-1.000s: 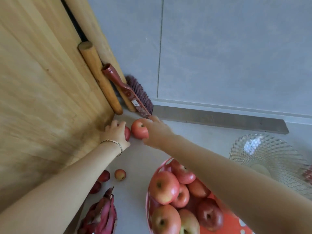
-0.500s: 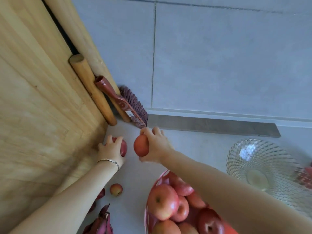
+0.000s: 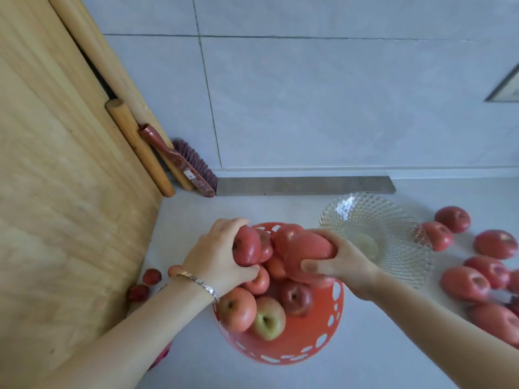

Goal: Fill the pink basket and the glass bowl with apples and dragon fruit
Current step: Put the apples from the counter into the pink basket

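Observation:
The pink basket stands in the middle of the grey surface, heaped with several apples. My left hand grips a red apple over the basket's far left rim. My right hand grips another red apple over the basket's far right side. The glass bowl sits just right of the basket and holds no fruit. Several loose apples lie on the right. A dragon fruit peeks out under my left forearm.
A wooden panel rises on the left, with two small apples at its foot. A wooden pole and a red brush lean in the corner. A grey strip runs along the tiled wall.
Both hands have drawn back from the corner by the panel, each carrying its apple, and now hold them over the basket. The view has shifted right, showing the loose apples.

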`<state>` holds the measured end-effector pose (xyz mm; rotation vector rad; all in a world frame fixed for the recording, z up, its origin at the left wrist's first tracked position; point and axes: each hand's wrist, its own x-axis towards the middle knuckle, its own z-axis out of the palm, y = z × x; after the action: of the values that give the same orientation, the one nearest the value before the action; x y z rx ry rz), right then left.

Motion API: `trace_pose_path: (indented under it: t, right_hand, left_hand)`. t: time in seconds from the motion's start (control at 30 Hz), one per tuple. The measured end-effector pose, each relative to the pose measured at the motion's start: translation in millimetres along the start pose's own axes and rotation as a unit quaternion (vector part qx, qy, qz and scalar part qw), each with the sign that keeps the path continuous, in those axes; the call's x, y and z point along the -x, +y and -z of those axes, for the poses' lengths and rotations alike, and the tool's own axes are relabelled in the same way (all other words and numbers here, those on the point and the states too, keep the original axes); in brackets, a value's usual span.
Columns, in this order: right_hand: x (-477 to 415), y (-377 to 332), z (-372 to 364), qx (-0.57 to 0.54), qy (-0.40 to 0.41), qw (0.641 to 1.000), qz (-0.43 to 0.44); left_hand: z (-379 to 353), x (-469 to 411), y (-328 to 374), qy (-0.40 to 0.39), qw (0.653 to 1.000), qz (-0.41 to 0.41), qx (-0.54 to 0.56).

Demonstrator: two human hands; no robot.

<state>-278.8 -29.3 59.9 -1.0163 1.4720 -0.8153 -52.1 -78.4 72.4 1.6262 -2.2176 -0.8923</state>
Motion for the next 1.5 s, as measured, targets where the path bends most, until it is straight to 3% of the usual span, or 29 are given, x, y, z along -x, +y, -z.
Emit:
trace_pose_path:
  t: [0.27, 0.5, 0.7, 0.87, 1.07, 1.23, 1.37, 1.5]
  right_hand:
    - [41.8, 56.0, 4.0, -0.072, 0.01, 0.996, -0.053]
    - [50.1, 66.5, -18.5, 0.123, 0.058, 0.987, 0.086]
    - [47.9, 101.5, -66.1, 0.149, 0.045, 0.968, 0.195]
    - [44.1, 122.5, -65.3, 0.23, 0.007, 0.946, 0.228]
    - [45.9, 124.6, -47.6, 0.282, 0.076, 0.923, 0.248]
    - [48.5, 121.3, -48.5, 0.297, 0.1, 0.913, 0.261]
    - [44.9, 114.6, -38.3, 0.277, 0.084, 0.93, 0.227]
    - [40.6, 105.5, -29.9, 0.312, 0.102, 0.921, 0.211]
  left_hand:
    - [-27.0, 38.0, 11.3, -0.015, 0.999, 0.0, -0.041]
    - [-38.6, 53.2, 9.8, -0.038, 0.999, 0.001, -0.037]
    - [-38.0, 61.7, 2.0, -0.003, 0.999, 0.009, -0.036]
    - [-47.0, 69.7, -3.1, 0.006, 1.0, 0.013, -0.012]
    - [-55.9, 68.3, 1.3, -0.014, 1.0, 0.009, -0.009]
    - [-65.1, 70.3, 5.9, -0.059, 0.99, -0.026, -0.123]
    - [-86.5, 69.9, 8.3, -0.114, 0.954, -0.095, -0.262]
    - [-103.7, 67.0, 5.2, -0.122, 0.936, -0.133, -0.302]
